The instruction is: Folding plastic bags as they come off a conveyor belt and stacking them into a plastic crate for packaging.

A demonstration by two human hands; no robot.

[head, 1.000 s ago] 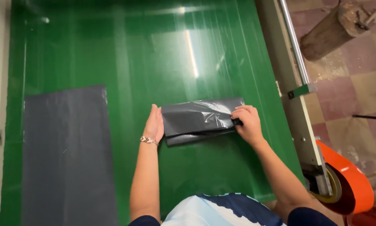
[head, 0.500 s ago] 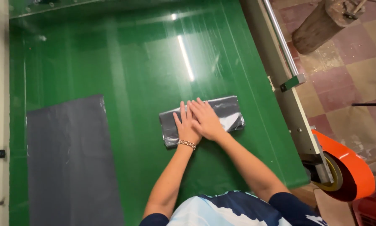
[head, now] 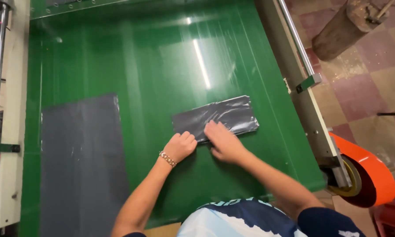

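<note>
Both hands press on the bag (head: 215,116), neither one gripping it. My left hand (head: 180,146) is curled into a loose fist, knuckles down at the bag's near left edge, with nothing held inside it as far as I can see. My right hand (head: 222,141) lies flat, palm down, fingers (head: 211,128) spread over the near edge of the plastic, so it is holding the bag down and not pinching it.

That bag is dark grey and glossy, already folded into a compact rectangle. It lies on the green belt (head: 131,61), a little right of the middle, and is slightly tilted. I judge the folding mostly done: the layers sit one on another and the shape is tidy, though the far right corner shows a few loose, wrinkled edges that are not yet pressed flat. Smoothing looks like the step in hand.

To my left, well apart from the bag, a long grey sheet (head: 81,166) lies flat and unfolded on the belt. At the right, beyond the belt's rail (head: 309,109), sits an orange wheel (head: 368,175).
</note>
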